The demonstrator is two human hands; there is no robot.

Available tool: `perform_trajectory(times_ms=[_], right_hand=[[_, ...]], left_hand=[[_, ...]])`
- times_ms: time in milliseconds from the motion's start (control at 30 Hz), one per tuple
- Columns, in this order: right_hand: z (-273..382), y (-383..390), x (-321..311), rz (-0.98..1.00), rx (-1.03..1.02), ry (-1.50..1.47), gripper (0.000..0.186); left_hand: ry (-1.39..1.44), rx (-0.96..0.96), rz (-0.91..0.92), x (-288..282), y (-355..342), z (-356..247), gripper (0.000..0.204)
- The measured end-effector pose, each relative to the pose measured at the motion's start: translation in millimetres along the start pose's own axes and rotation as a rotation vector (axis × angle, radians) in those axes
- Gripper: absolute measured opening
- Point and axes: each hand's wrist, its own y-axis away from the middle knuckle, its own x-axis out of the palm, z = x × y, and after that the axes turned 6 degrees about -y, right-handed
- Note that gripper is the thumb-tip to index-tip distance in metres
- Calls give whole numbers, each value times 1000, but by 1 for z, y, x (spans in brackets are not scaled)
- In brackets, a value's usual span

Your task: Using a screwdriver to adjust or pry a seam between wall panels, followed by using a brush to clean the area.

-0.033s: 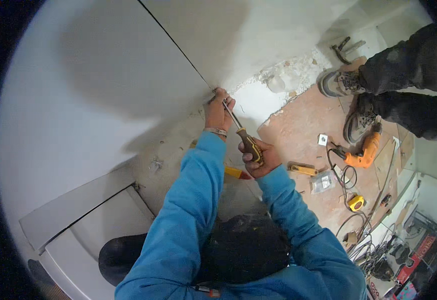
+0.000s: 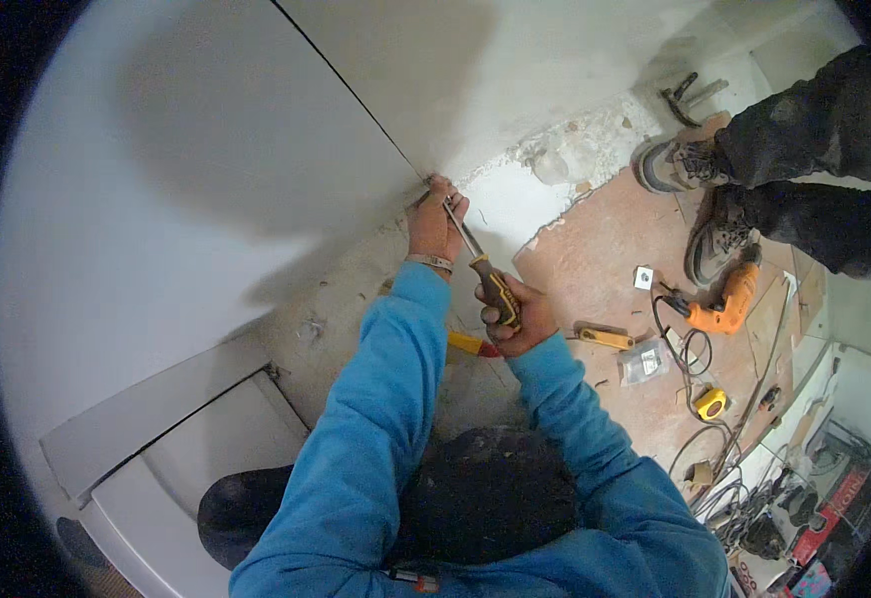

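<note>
In my right hand point(image 2: 530, 321) I grip the brown and yellow handle of a screwdriver point(image 2: 496, 290), its metal shaft slanting up and left to my left hand point(image 2: 437, 224). Low on the wall, beside the bottom end of a dark vertical seam point(image 2: 350, 88), the left fingers are bent closed around the screwdriver's tip. What they pinch there is hidden. Under my right wrist lies a yellow tool with a red end point(image 2: 467, 343), partly covered.
Right of me on the floor are an orange corded drill point(image 2: 732, 302), a yellow tape measure point(image 2: 710, 404), a yellow bar-shaped tool point(image 2: 605, 337) and a plastic packet point(image 2: 643, 362). Another person's shoes point(image 2: 677, 165) stand near a hammer point(image 2: 688, 100). At left is a white toilet point(image 2: 181, 478).
My right hand and the screwdriver handle have shifted very slightly to the left. My left hand stays at the wall.
</note>
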Motion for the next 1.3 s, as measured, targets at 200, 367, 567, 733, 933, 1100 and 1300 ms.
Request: perform_trajectory(times_ms=[200, 367, 567, 733, 933, 1100, 1300], right_hand=[[-14, -5, 1, -100, -482, 541, 15], [-17, -6, 5, -111, -673, 760, 14], [-12, -2, -1, -69, -778, 807, 17], [-4, 0, 2, -113, -385, 523, 17], [-13, 2, 4, -64, -444, 547, 18], [-9, -1, 3, -12, -602, 576, 22], [6, 8, 23, -173, -998, 1491, 36]], left_hand=[[11, 10, 40, 9, 0, 5, 23], [23, -67, 40, -7, -6, -3, 23], [-55, -64, -59, 9, 5, 0, 25], [-41, -47, -54, 8, 5, 0, 22], [-39, -48, -94, 14, 8, -9, 18], [-80, -87, -169, 24, 12, -8, 16], [-35, -80, -57, 19, 8, -5, 16]])
